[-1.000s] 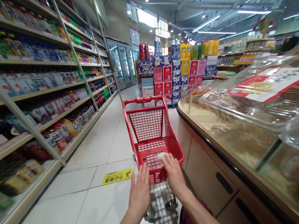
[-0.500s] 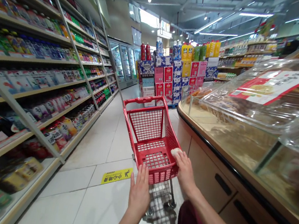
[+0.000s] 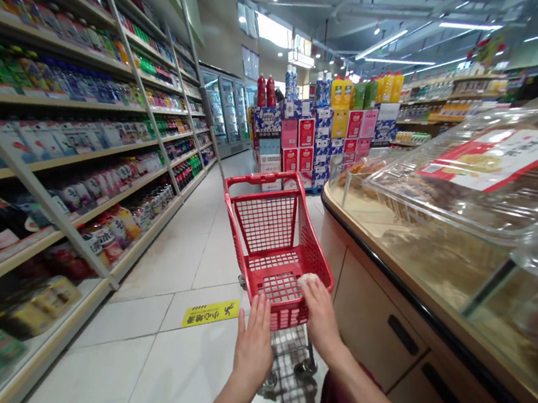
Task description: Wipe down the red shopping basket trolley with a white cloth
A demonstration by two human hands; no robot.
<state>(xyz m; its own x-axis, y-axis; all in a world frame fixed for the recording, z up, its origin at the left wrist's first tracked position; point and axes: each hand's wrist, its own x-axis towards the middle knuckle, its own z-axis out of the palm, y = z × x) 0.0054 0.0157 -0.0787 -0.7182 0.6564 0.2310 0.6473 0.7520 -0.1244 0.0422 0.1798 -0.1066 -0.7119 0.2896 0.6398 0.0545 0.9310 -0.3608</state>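
A red plastic shopping cart (image 3: 266, 218) stands before me on the tiled floor, its basket facing me and its handle at the far end. My left hand (image 3: 254, 347) is open, fingers stretched forward against the near left part of the basket's rim. Crumpled in the fingers of my right hand (image 3: 320, 313) is a small white cloth (image 3: 308, 280), perhaps a wipe; most of it is hidden. The right hand is at the near edge of the basket, right of the left hand, the cloth reaching just over the rim.
Drink shelves (image 3: 85, 107) line the left side. A display counter (image 3: 391, 260) with clear plastic boxes of food borders the right. Stacked drink cartons (image 3: 303, 139) stand behind the cart. A yellow floor sticker (image 3: 210, 313) lies left of the cart.
My right hand has slid left along the near rim with the white cloth, closer to my left hand. The left hand and the cart have hardly moved.
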